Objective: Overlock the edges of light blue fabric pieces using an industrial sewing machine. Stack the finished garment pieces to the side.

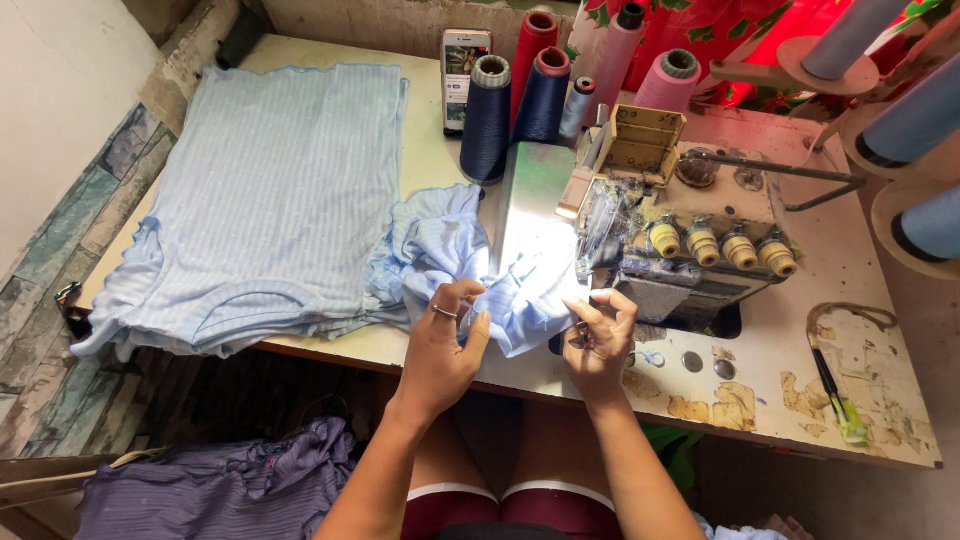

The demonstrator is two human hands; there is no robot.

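Both hands pinch the blue cloth (500,290) on the table (860,300): left hand (440,345) grips a fold, right hand (600,335) holds the edge beside the sewing machine (690,230). Feeding it needs a flat edge.

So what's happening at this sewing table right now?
A person sits at a worn sewing table with an overlock machine. Both bare hands hold a light blue ribbed fabric piece at the machine's front: the left hand pinches its edge, the right hand holds it beside the presser area. A stack of matching blue garments lies to the left. Thread cones and a phone stand behind.
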